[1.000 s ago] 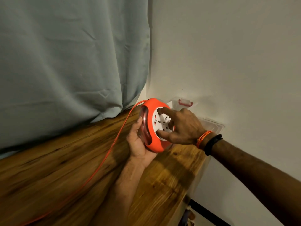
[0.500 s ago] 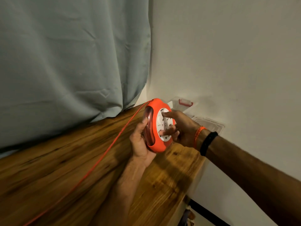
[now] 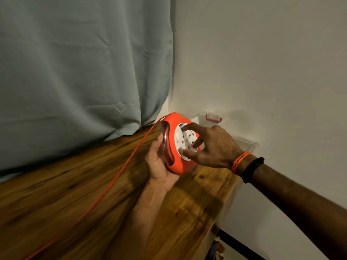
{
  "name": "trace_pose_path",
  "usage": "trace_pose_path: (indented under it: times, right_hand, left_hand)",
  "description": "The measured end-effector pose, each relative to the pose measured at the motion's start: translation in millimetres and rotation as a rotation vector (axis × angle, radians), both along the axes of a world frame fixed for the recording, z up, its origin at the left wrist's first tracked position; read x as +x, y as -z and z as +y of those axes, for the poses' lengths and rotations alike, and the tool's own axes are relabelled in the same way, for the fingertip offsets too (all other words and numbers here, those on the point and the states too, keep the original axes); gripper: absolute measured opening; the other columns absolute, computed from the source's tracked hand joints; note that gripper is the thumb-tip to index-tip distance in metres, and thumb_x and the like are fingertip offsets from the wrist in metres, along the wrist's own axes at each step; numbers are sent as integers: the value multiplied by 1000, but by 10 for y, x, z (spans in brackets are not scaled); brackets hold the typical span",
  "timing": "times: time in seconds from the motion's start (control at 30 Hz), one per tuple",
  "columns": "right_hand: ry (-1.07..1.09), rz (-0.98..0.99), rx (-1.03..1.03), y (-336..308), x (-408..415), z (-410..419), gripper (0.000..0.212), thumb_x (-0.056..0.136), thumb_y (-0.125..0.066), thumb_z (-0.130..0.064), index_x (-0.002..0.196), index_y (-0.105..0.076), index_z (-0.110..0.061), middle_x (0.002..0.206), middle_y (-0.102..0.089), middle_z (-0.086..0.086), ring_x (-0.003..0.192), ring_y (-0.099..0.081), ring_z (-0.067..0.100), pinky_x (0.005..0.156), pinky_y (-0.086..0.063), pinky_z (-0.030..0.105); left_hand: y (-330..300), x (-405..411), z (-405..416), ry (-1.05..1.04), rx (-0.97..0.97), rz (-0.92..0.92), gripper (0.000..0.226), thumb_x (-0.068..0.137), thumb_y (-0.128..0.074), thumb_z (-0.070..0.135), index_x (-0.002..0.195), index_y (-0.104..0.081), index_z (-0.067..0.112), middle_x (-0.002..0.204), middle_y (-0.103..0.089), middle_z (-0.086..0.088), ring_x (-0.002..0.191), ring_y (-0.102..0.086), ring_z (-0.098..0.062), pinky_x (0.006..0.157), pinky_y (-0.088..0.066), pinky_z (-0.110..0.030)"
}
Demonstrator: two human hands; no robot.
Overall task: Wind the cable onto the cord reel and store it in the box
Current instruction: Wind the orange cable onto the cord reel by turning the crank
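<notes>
An orange cord reel (image 3: 175,166) with a white socket hub (image 3: 185,141) is held upright above the wooden table (image 3: 75,188). My left hand (image 3: 157,164) grips the reel from behind and below, its thumb on the clear side window. My right hand (image 3: 208,147) has curled fingers and thumb on the white hub's rim. An orange cable (image 3: 112,182) runs from the reel's top down to the lower left across the table. A clear plastic box (image 3: 242,143) with a red latch (image 3: 213,117) stands behind the reel against the wall.
A grey-blue curtain (image 3: 84,72) hangs at the table's back left. A white wall (image 3: 262,72) fills the right side. The table's right edge drops off near the wall, with dark items on the floor below.
My right hand has turned on the white hub, its fingers shifting round the rim. The cable has shifted slightly across the table. My left hand keeps its hold on the reel.
</notes>
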State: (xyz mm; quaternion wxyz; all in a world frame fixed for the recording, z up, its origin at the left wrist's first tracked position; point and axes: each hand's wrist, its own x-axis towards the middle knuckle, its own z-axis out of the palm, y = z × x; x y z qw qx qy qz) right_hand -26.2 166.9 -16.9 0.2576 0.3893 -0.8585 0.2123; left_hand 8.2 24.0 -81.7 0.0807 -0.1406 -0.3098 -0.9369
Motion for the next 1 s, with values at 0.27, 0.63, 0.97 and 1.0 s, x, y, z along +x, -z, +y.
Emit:
trace_pose_path:
  times: [0.27, 0.63, 0.97, 1.0]
  right_hand:
    - [-19, 24, 18, 24, -77, -85, 55, 75, -70, -46, 124, -58, -24, 67, -74, 8, 68, -70, 28, 68, -53, 28]
    - [33, -1336, -830, -14, -10, -256, 21, 91, -60, -34, 100, -61, -16, 63, -62, 0, 33, -56, 5, 33, -31, 17]
    - [168, -923, -513, -44, -14, -93, 55, 88, -60, -52, 102, -71, 0, 79, -77, 19, 37, -60, 4, 37, -35, 16]
    - [217, -751, -419, -34, -22, -63, 54, 85, -59, -57, 96, -74, -5, 73, -78, 10, 46, -64, 3, 45, -47, 21]
  left_hand:
    - [-10, 7, 42, 53, 34, 30, 95, 59, -86, 42, 140, -56, 4, 151, -46, -27, 143, -38, -45, 121, -22, -61]
    - [-23, 26, 83, -125, -80, -40, 84, 52, -91, 46, 122, -70, 5, 116, -68, -21, 104, -63, -35, 96, -48, -47]
    - [-25, 36, 79, -125, -13, -63, 101, 53, -91, 43, 140, -57, 4, 139, -59, -25, 130, -55, -41, 112, -41, -56]
    - [-13, 29, 64, -118, -19, -66, 104, 54, -90, 45, 143, -53, 5, 143, -55, -25, 135, -50, -43, 115, -35, -59]
